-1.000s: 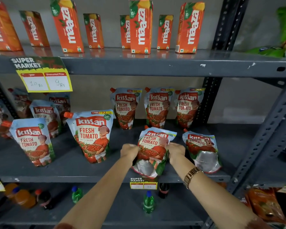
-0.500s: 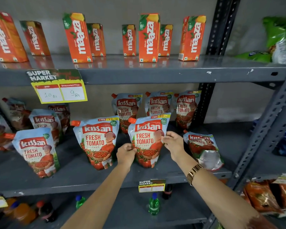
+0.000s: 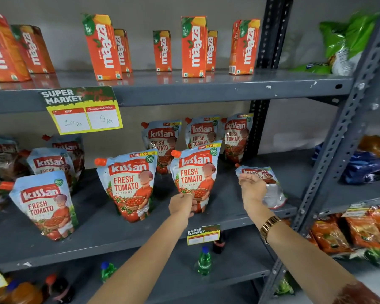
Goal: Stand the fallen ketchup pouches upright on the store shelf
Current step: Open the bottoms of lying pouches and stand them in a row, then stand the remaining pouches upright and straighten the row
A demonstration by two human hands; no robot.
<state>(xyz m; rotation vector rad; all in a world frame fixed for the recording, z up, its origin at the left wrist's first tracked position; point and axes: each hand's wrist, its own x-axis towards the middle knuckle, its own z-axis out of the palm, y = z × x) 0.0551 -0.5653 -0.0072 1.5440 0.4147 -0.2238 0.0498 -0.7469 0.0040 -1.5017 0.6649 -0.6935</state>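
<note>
One Kissan ketchup pouch lies flat on the grey middle shelf, at its right end. My right hand sits over this pouch's left part with the fingers loosely curled; the pouch is still flat. To its left a pouch stands upright, and my left hand is closed on its bottom left corner. More pouches stand upright: one beside it, one at the front left, and three in the back row.
Maaza juice cartons line the upper shelf, with a yellow price tag hanging from its edge. Green bottles stand on the shelf below. A perforated grey post bounds the right side, with snack packs beyond it.
The pouch that both hands lifted now stands upright. My right hand has let go of it and moved right onto the flat pouch. My left hand stays at its base.
</note>
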